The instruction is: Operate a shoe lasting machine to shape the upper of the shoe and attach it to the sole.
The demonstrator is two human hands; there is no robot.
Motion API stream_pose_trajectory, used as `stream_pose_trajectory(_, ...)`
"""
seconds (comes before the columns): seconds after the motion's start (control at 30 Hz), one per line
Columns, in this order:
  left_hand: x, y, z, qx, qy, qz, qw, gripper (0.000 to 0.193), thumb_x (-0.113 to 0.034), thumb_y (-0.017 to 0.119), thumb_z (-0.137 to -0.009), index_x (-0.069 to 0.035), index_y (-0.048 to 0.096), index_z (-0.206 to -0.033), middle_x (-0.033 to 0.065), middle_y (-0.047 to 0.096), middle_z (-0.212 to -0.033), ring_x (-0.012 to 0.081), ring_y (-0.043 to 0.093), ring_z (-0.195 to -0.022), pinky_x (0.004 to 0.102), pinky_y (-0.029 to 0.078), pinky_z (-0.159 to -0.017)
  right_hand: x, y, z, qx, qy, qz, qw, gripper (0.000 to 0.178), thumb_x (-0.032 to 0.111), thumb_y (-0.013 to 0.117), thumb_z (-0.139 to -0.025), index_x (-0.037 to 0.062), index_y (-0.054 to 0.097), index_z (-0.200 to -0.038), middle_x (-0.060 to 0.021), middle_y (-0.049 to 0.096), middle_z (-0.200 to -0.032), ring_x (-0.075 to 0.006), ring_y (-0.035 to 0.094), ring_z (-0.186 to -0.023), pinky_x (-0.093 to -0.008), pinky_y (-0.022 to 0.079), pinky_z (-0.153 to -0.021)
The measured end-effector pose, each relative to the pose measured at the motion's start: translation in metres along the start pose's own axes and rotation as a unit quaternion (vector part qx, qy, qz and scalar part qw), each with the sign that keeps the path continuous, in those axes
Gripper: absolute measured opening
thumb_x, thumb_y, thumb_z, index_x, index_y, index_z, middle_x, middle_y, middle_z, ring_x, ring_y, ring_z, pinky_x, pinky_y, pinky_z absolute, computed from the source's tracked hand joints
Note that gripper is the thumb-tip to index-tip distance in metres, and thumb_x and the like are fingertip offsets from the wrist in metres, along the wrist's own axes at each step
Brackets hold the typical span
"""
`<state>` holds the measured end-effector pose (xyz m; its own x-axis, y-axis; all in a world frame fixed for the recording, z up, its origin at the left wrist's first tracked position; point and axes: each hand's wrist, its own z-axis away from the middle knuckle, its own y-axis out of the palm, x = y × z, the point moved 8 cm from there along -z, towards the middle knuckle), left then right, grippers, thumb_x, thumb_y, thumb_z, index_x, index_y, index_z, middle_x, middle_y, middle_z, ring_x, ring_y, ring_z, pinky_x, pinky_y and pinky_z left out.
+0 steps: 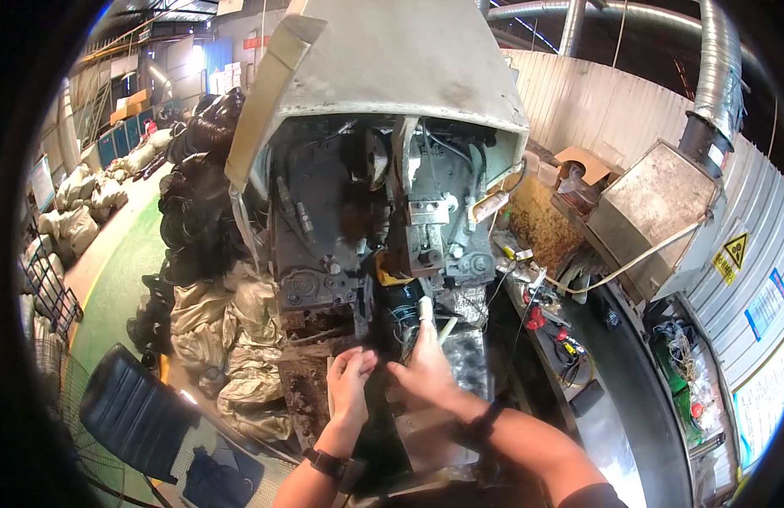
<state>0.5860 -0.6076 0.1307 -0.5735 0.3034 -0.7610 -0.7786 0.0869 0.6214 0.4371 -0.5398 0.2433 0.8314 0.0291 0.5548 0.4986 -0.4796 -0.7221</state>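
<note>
In front of a grey, dirt-stained machine (324, 229), my two hands are side by side. My left hand (350, 385) is closed, its fingertips bent in toward the thumb; anything between them is too small to make out. My right hand (426, 364) reaches farther in, with its thumb apart and fingers stretched toward the machine. A white covering (425, 310) shows at one of its fingertips. Just beyond it are a black cylindrical part (400, 303) and a yellow part (394, 269), below a metal block (426, 245). A shiny metal plate (468, 360) lies right of my right hand.
Pale sacks (231, 356) and black bags (201, 195) are piled at the left, behind a black chair (134, 411). A bench with tools and cables (549, 317) runs along the right. Above it hangs a metal box (654, 207). A pale hood (400, 59) overhangs the machine.
</note>
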Motion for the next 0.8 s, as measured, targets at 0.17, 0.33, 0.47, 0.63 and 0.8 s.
stream_pose_trajectory(0.17, -0.026, 0.007, 0.001, 0.004, 0.032, -0.004, 0.999, 0.041, -0.014, 0.064, -0.098, 0.000, 0.051, -0.135, 0.0131, 0.064, -0.122, 0.0229, 0.062, -0.114, 0.0375, 0.050, -0.102, 0.015, -0.028, 0.001, 0.005, 0.100, -0.267, 0.958, 0.116, 0.010, 0.081, -0.079, -0.0040, -0.001, -0.160, -0.0303, 0.028, -0.161, -0.0345, 0.036, -0.147, -0.0349, 0.033, -0.118)
stream_pose_trajectory(0.33, -0.039, 0.108, 0.019, 0.263, -0.084, 0.202, 0.940, 0.060, -0.037, 0.067, -0.098, -0.005, 0.046, -0.144, 0.0094, 0.057, -0.143, 0.0246, 0.053, -0.132, 0.0421, 0.038, -0.115, -0.007, -0.096, 0.067, 0.073, 0.333, -0.654, 0.675, 0.061, 0.028, 0.062, -0.096, 0.0004, 0.044, -0.148, -0.0182, 0.062, -0.137, -0.0316, 0.066, -0.116, -0.0457, 0.055, -0.100)
stream_pose_trajectory(0.47, -0.047, 0.160, 0.065, 0.358, -0.073, 0.211, 0.906, 0.059, -0.027, 0.074, -0.092, -0.012, 0.048, -0.143, 0.0175, 0.059, -0.140, 0.0368, 0.049, -0.138, 0.0522, 0.039, -0.116, -0.051, -0.099, 0.140, -0.008, 0.433, -0.726, 0.535, 0.061, 0.048, 0.054, -0.100, 0.0013, 0.054, -0.140, -0.0186, 0.068, -0.128, -0.0345, 0.070, -0.107, -0.0541, 0.059, -0.085)
stream_pose_trajectory(0.63, 0.017, 0.210, 0.097, 0.324, -0.221, 0.242, 0.887, 0.052, -0.051, 0.056, -0.100, -0.010, 0.055, -0.131, 0.0181, 0.065, -0.129, 0.0377, 0.058, -0.127, 0.0494, 0.046, -0.109, -0.074, -0.127, 0.198, -0.093, 0.442, -0.759, 0.469, 0.062, 0.052, 0.047, -0.103, 0.0009, 0.057, -0.137, -0.0187, 0.070, -0.124, -0.0391, 0.073, -0.099, -0.0604, 0.062, -0.072)
stream_pose_trajectory(0.8, 0.074, 0.256, 0.129, 0.327, -0.204, 0.082, 0.919, 0.052, -0.053, 0.054, -0.102, -0.004, 0.061, -0.116, 0.0162, 0.070, -0.117, 0.0338, 0.066, -0.116, 0.0474, 0.056, -0.096, -0.119, -0.141, 0.265, -0.184, 0.447, -0.793, 0.370, 0.056, 0.049, 0.053, -0.100, 0.0054, 0.060, -0.135, -0.0142, 0.071, -0.124, -0.0399, 0.072, -0.101, -0.0653, 0.060, -0.072)
